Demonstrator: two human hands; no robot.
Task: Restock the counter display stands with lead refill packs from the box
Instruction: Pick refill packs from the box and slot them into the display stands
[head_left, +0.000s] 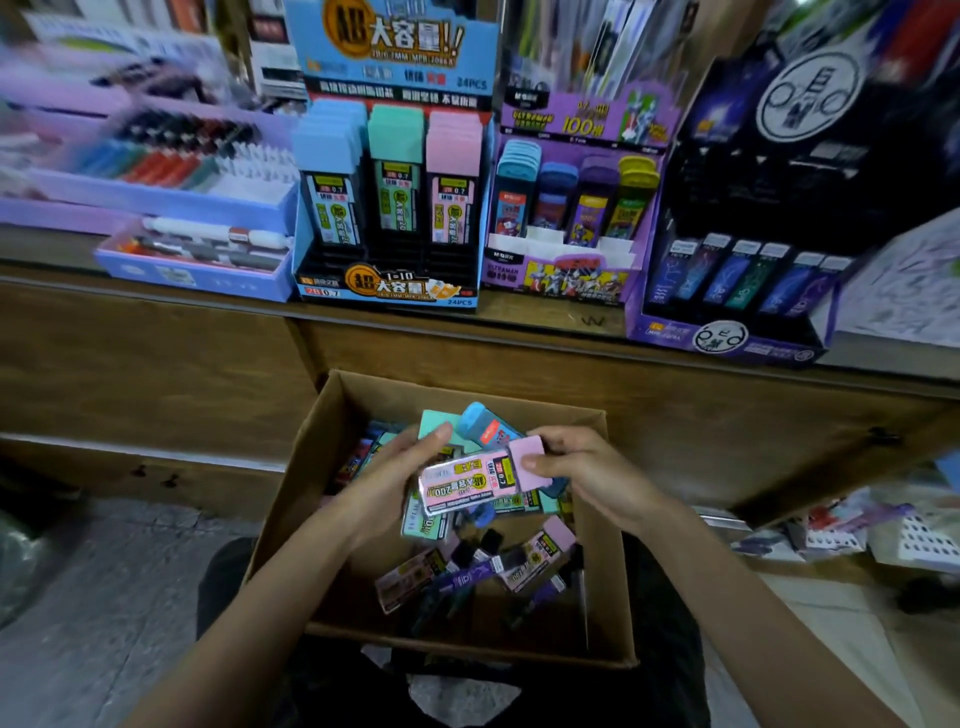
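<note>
A wooden counter (545, 318) runs across the upper half from 9 to 3 o'clock, with panelled wooden cabinet fronts (156, 364) below it. On it, at 12 o'clock, stands a light-blue display stand (395, 52) holding rows of blue-, teal- and pink-capped lead packs. Just beside it, towards 1 o'clock, is a purple Ultraman stand (561, 273), and at 2 o'clock a dark stand (727, 338) with slim navy packs. Lilac pen trays (197, 278) fill the counter from 9 to 10 o'clock, blurred. Shelves of stationery rise behind.

At 6 o'clock an open cardboard box (306, 483) sits on the person's lap, above a grey stone floor (104, 571) at 8 o'clock. Loose packs (530, 561) lie jumbled on the box bottom.

Over the box, the left hand (400, 467) cradles a small stack of packs, fingers curled round it. The top one is a pink lead refill pack (467, 480), lying crosswise. The right hand (587, 467) pinches its pink cap end between thumb and fingers. A blue-capped pack (483, 423) juts from the stack towards 12 o'clock.
</note>
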